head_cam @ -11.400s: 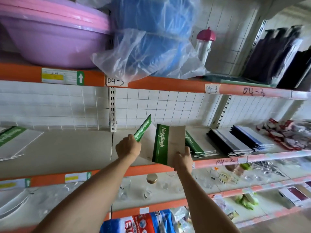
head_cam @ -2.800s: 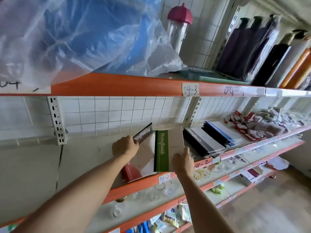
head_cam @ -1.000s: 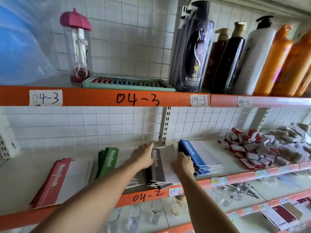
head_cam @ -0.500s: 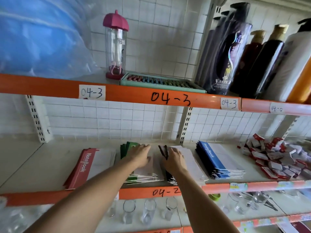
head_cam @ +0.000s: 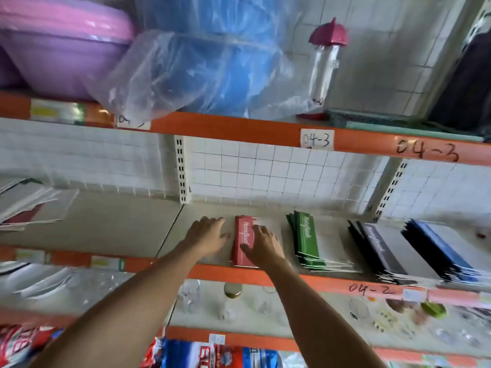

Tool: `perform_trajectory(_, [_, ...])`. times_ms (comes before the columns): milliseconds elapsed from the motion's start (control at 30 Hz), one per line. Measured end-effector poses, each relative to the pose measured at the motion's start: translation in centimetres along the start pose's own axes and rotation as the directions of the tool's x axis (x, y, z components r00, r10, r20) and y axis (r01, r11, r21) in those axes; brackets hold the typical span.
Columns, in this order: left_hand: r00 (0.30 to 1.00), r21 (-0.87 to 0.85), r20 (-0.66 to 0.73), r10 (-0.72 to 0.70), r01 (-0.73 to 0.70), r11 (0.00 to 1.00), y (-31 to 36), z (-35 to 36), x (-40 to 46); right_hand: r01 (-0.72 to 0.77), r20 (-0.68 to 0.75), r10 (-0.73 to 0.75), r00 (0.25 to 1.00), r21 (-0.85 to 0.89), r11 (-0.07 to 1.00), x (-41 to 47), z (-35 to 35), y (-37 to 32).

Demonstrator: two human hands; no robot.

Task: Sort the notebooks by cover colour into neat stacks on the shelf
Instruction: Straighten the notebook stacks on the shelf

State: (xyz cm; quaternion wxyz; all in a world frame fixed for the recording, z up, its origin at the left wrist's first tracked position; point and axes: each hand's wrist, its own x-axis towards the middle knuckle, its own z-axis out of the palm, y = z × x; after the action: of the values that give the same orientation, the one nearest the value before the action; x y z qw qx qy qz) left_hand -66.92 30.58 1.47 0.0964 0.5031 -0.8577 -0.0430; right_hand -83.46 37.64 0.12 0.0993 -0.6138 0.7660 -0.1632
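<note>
On the middle shelf (head_cam: 114, 229) lie sorted notebook stacks: a red stack (head_cam: 243, 235), a green stack (head_cam: 305, 237), a black stack (head_cam: 377, 248) and a blue stack (head_cam: 438, 245) at the right. My right hand (head_cam: 263, 245) rests flat on the red stack with fingers spread. Just left of that stack, my left hand (head_cam: 207, 235) lies on the shelf beside its edge, fingers apart, holding nothing. A loose pile of unsorted notebooks (head_cam: 29, 205) lies at the far left of the same shelf.
The shelf above holds purple and pink basins (head_cam: 61, 46), blue basins in a plastic bag (head_cam: 202, 65) and a pink-capped bottle (head_cam: 325, 62). Glasses and jars (head_cam: 231, 296) stand on the shelf below. Orange shelf rails (head_cam: 239, 128) run across the front.
The view has swung left. Both hands left the green and black stacks and moved to the red stack, the right one now on top of it.
</note>
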Motion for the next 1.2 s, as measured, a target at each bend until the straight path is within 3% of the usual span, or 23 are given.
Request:
perform_trajectory(400, [0.981, 0.077, 0.011, -0.194, 0.193, 0.978, -22.2, -2.9, -9.0, 0.196, 0.135, -0.193, 0.972, -0.007, 0.981, 0.3, 10.4, -20.8])
perform_trajectory(933, [0.896, 0.131, -0.034, -0.443, 0.444, 0.886, -43.3, -6.1, -6.6, 0.393, 0.296, -0.377, 0.878, 0.004, 0.919, 12.3, 18.4, -38.6])
perform_trajectory(1200, [0.879, 0.099, -0.053, -0.474, 0.477, 0.873, -52.2, -8.4, -7.5, 0.462, 0.338, -0.436, 0.834, 0.003, 0.887, 13.9, 22.1, -48.3])
